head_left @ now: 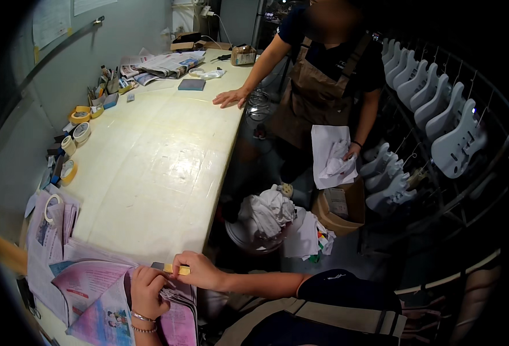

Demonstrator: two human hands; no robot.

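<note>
At the near end of the table, my right hand (200, 270) closes around a short yellow-handled tool (181, 269) with a flat grey blade-like end; its exact kind is unclear. Beside it, my left hand (146, 288), with bracelets at the wrist, has its fingers curled over the edge of a stack of newspaper sheets (93, 288) tinted pink and purple. The grey end of the tool lies close to my left fingers. Folded layers of the paper show under my left hand, and its fingertips are partly hidden.
Tape rolls (81, 132), brushes (107, 83) and more newspapers (171, 64) line the wall side of the cream table (151, 167). Across the table's right edge stands a co-worker (323, 86), one hand on the tabletop, the other holding white sheets. A bucket of white cloths (266, 216) and hanging guitar bodies (456, 141) are rightward.
</note>
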